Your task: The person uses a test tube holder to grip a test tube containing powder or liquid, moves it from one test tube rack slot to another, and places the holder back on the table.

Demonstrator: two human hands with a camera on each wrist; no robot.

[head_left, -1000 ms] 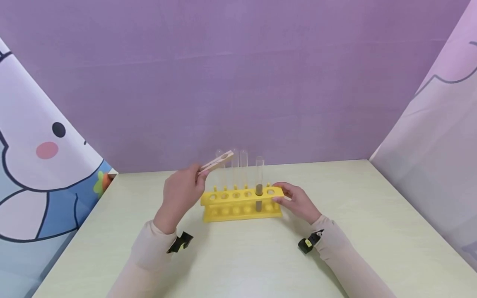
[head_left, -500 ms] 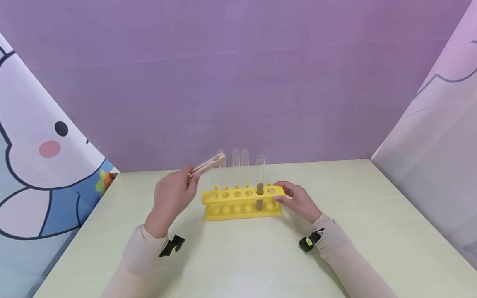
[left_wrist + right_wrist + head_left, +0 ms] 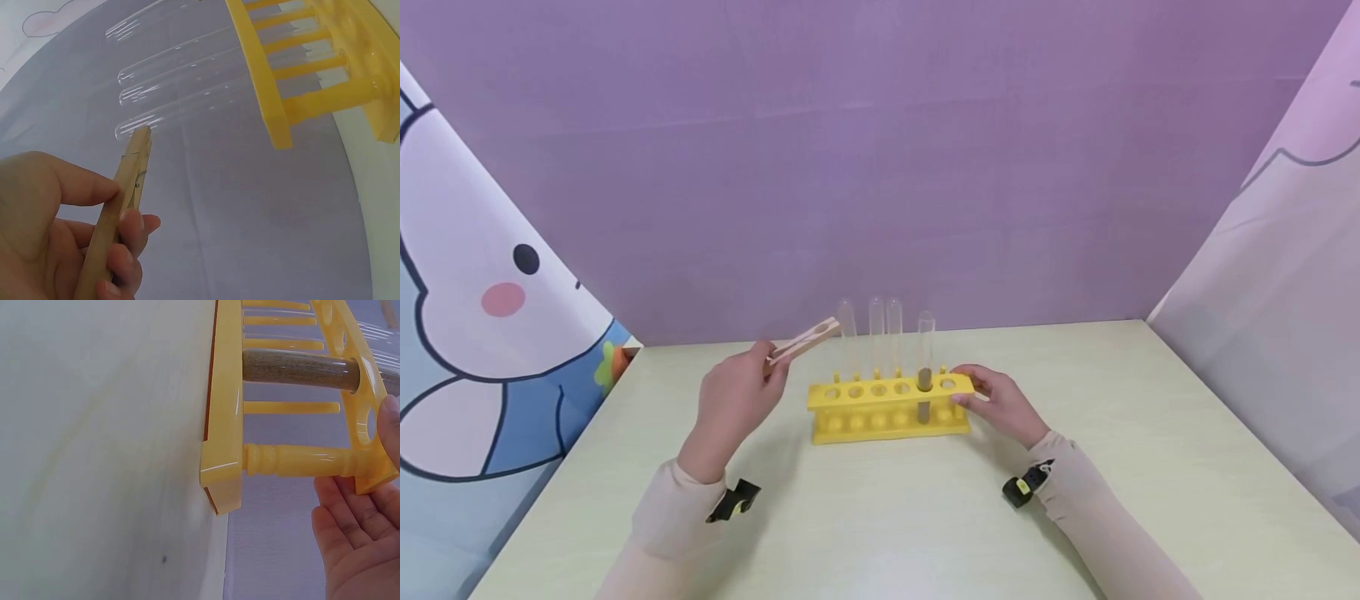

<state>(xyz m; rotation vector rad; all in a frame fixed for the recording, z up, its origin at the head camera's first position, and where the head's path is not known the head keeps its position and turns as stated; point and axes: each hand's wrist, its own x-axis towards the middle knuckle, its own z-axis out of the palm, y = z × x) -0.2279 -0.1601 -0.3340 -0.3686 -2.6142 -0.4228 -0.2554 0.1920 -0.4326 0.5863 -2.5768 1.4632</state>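
My left hand (image 3: 735,398) grips a wooden test tube holder (image 3: 805,340), its fingers curled round the lower part. The holder's wire spring shows in the left wrist view, and no tube sits in its jaws. Its tip points up and right, close to the leftmost of three clear test tubes (image 3: 847,325), which stand bottom-up on pegs along the back of the yellow test tube rack (image 3: 891,434). A fourth test tube (image 3: 300,369), part filled with brown grainy stuff, stands upright in a hole toward the right. My right hand (image 3: 1002,408) holds the rack's right end, thumb on the top bar and fingers beneath.
The rack stands on a pale table (image 3: 880,517) in front of a purple backdrop (image 3: 880,167). Cartoon-printed cloths hang at both sides, one with a white figure (image 3: 460,250) on the left. A dark strapped device (image 3: 733,500) sits on each wrist.
My left hand has drawn back to the left and slightly down with the test tube holder, whose tip no longer overlaps the tubes. The right hand and rack stay nearly the same.
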